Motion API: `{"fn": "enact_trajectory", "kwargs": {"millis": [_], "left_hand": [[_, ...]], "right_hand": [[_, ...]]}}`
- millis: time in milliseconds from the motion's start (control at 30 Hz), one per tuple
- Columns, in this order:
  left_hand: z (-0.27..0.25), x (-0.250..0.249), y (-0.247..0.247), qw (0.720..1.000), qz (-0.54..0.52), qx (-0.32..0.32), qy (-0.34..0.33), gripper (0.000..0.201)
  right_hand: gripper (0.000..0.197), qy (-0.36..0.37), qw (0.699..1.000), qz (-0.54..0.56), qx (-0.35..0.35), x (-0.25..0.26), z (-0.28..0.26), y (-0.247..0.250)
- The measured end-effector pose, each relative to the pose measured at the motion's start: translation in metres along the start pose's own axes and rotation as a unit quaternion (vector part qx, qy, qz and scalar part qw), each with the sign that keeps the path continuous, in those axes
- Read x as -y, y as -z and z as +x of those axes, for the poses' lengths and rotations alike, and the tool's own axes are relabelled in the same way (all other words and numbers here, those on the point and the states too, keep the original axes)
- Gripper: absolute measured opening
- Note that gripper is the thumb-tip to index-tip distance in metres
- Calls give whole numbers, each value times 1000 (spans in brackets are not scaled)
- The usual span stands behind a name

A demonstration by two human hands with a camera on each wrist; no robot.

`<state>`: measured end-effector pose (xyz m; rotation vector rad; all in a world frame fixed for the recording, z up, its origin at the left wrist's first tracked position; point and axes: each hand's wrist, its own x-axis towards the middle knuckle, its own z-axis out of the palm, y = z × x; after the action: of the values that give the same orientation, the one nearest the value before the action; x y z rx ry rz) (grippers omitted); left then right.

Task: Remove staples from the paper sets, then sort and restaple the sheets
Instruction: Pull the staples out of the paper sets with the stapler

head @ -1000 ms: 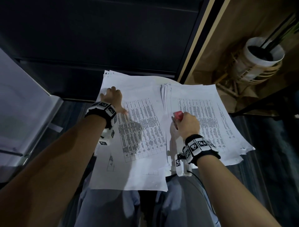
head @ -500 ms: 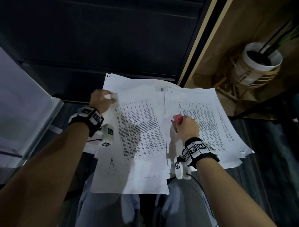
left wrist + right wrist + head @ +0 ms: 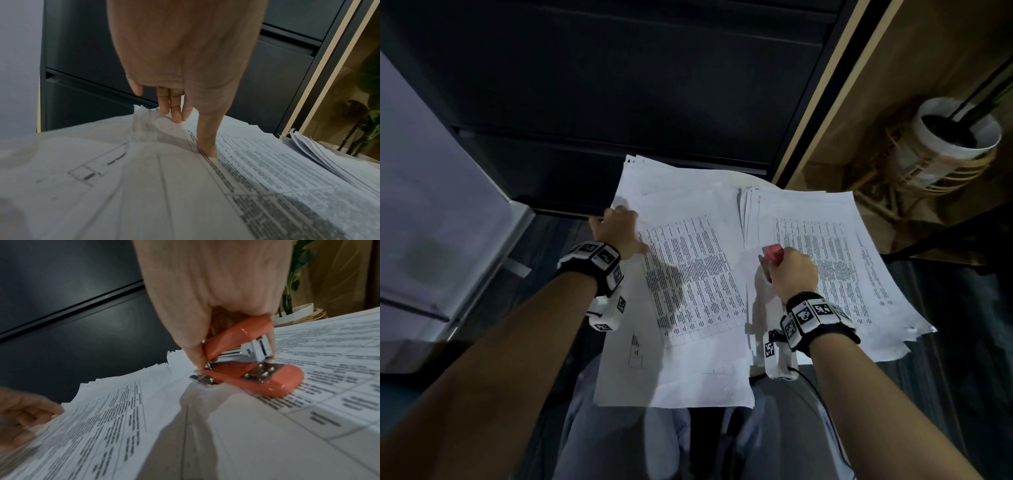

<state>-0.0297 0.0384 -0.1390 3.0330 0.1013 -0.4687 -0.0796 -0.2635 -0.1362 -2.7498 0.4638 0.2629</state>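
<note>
since a moment ago, left hand (image 3: 616, 229) is settling back flat, fingers straight, pressing the left paper pile (image 3: 688, 291) on the lap; right hand (image 3: 792, 270) is gripping the red stapler (image 3: 252, 360) on the right pile (image 3: 842, 260). loose sheets are likely sliding off.

so the stapler (image 3: 252, 368) is salmon-orange with shiny silver metal bits, the paper sheets (image 3: 688, 291) are white with black printed tables, the wristbands (image 3: 812, 317) are black with black-and-white square-code tags, and the cabinet (image 3: 619, 85) is dark charcoal.
</note>
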Motion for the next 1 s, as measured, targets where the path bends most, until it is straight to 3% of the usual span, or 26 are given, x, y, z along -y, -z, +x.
{"fn": "enact_trajectory", "kwargs": {"millis": [233,400,500,567,667,733,867,1000], "left_hand": [[7,-6,4,1000,6,3,-10,87],[8,-9,4,999,-7,-43,-5,84],[9,-9,-2,992,-40,-116,-1,56],[9,-7,-4,980,-125,-155,0,35],[10,-4,0,942,-315,-115,-3,23],[10,-2,8,924,-373,-80,-6,24],[7,4,23,946,-322,-27,-32,24],[5,25,46,956,-280,-13,-85,23]], "right_hand": [[26,-2,1000,-5,5,0,2,0],[27,0,1000,-8,0,-2,2,-2],[28,1,1000,-10,-8,-2,2,-3],[27,0,1000,-11,-9,-1,2,-3],[27,2,1000,-15,-10,-1,2,-4],[27,3,1000,-16,-11,-1,2,-4],[27,0,1000,-15,-9,-1,2,-3],[29,4,1000,-12,-9,-1,1,-2]]}}
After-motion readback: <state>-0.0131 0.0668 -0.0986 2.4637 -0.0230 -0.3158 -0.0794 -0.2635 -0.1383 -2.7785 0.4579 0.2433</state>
